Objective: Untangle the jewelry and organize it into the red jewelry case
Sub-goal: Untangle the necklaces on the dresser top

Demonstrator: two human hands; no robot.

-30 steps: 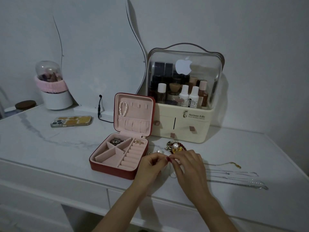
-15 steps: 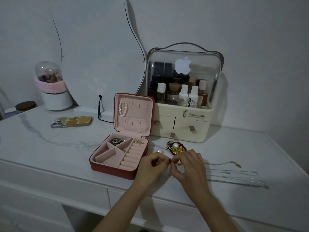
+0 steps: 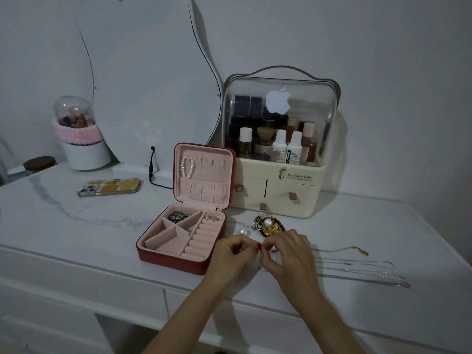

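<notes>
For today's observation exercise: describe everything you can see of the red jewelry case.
The red jewelry case is square, open, lid upright. Its lining is pink, velvet-like. The lid holds a pearl bracelet on hooks above a gathered pocket. The base has angled compartments, one holding dark jewelry, plus ring rolls with gold pieces at the far end. It sits on the white table, left of both hands.

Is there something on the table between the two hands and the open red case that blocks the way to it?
Nothing visible does. The left hand and right hand work together just right of the red jewelry case, whose lid stands open. Only bare tabletop lies between. The jewelry pile sits behind the hands, off that path.
</notes>
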